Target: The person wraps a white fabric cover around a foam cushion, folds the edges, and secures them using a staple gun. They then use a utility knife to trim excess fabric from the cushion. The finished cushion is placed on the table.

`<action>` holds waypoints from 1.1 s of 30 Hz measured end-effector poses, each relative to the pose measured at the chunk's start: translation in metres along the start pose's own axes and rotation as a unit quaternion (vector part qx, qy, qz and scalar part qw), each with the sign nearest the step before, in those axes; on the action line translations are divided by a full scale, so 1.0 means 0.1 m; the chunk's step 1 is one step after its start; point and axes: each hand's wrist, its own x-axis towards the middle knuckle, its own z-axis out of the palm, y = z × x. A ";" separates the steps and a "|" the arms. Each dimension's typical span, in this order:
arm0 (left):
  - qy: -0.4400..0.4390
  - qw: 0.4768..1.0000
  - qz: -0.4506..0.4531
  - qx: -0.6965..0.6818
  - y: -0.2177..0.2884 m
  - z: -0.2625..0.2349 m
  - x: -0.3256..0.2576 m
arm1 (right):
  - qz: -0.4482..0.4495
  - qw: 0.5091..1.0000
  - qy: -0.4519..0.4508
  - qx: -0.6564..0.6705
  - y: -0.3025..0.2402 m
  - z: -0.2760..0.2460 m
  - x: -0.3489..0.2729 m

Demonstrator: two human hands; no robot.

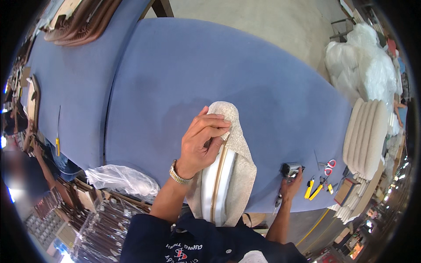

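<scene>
A long padded piece (pixel 225 175) lies on the blue table, with white foam and a brown wooden strip showing along its middle. Beige woven fabric (pixel 244 168) wraps its far end and hangs loose down both sides. With fingers pinched together, my left hand (pixel 204 138) holds the fabric folded over that far end. To the right, near the table's front edge, my right hand (pixel 291 186) closes around a black and silver staple gun (pixel 290 169). Part of the tool is hidden by the fingers.
Right of the staple gun lie red-handled scissors (pixel 330 166) and yellow-handled tools (pixel 313 188). Beige padded pieces (pixel 365 138) stack at the right edge, near clear plastic wrap (pixel 362 61). At left are a yellow-handled screwdriver (pixel 58 144), brown curved wooden parts (pixel 83 30) and a plastic bag (pixel 125 182).
</scene>
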 end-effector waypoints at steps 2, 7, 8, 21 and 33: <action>0.003 1.000 0.006 -0.003 0.01 0.01 0.01 | -0.081 0.996 0.003 -0.027 0.06 -0.04 0.07; 0.002 0.999 0.032 0.019 0.01 -0.07 0.01 | 0.019 0.934 -0.177 0.309 -1.41 -0.58 0.51; -0.007 0.999 0.033 0.021 0.01 -0.07 0.01 | -0.041 0.928 -0.206 0.306 -1.80 -0.64 0.52; -0.018 1.000 0.016 -0.004 -0.03 -0.16 -0.01 | -0.366 0.834 -0.399 0.102 -3.60 -0.53 0.71; 0.003 0.997 -0.035 -0.067 -0.13 -0.18 0.04 | -0.425 0.801 -0.417 0.057 -3.76 -0.46 0.76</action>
